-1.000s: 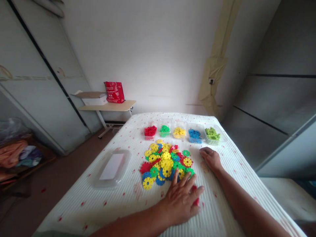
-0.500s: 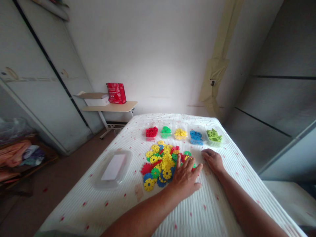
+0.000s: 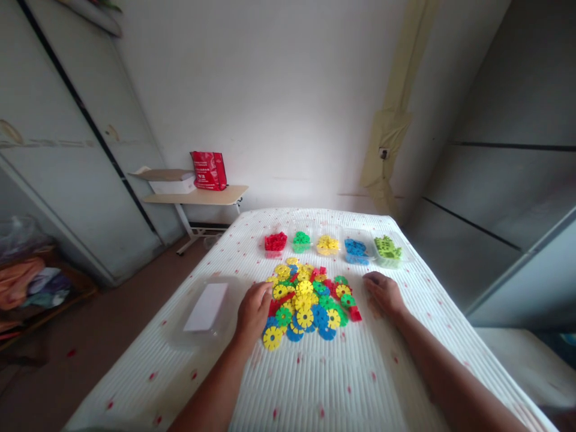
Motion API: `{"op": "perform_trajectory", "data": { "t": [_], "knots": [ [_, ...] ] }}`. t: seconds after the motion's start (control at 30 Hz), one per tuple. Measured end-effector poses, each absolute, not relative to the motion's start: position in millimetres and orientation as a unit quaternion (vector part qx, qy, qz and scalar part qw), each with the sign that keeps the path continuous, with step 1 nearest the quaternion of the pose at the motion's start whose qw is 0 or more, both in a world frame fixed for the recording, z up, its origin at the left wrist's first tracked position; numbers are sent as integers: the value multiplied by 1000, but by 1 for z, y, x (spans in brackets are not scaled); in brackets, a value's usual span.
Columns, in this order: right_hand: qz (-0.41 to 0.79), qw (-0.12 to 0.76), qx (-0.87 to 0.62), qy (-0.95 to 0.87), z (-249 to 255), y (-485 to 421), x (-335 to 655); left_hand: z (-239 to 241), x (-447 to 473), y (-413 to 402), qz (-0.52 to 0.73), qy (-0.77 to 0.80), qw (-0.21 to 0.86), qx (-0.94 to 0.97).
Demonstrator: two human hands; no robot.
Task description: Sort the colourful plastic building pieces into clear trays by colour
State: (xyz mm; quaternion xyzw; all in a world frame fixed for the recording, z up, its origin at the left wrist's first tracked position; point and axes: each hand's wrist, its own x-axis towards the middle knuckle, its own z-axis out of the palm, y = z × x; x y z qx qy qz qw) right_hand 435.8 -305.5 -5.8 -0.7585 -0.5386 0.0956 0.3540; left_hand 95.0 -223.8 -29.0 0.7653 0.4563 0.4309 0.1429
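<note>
A mixed pile of plastic snowflake discs [image 3: 305, 300] in yellow, blue, green and red lies on the table, with some red square-edged pieces among them. My left hand [image 3: 254, 312] is at the pile's left edge, seen from its thumb side. Its fingers are loosely bent and touch or nearly touch the outer pieces; no piece shows in its grasp. My right hand [image 3: 384, 293] rests on the cloth to the right of the pile, apart from it. Its fingers are curled together, with no piece visible in them. The nearest loose piece to it is red [image 3: 355, 314].
Along the back stand clear tubs of red [image 3: 275, 242], green [image 3: 301, 241], yellow [image 3: 327, 244], blue [image 3: 357, 251] and light-green [image 3: 387, 249] pieces. A clear lidded box [image 3: 175, 336] with a white label lies left. Beyond is a side table [image 3: 216, 195] bearing a red bag [image 3: 209, 171].
My left hand has moved from the pile's right side, where its fingers were spread over pieces, to the left edge. The right-side pieces are now uncovered. My right hand has stayed in place.
</note>
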Motion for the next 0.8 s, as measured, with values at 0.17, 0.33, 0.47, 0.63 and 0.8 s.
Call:
{"op": "perform_trajectory", "data": {
  "t": [0.17,0.33,0.47,0.63,0.8],
  "knots": [
    [44,224,-745,-627,13,-302,399,-39,107,-229,447,435,180,761],
    [11,35,-760,-648,26,-299,362,-39,109,-229,452,435,187,756],
    [8,-18,-768,-640,29,-297,354,-41,107,-227,454,433,185,756],
    [-13,-64,-764,-642,27,-292,352,-43,109,-227,460,430,177,757],
    [-7,-90,-757,-647,31,-287,351,-41,109,-228,451,431,180,761]
  ]
}}
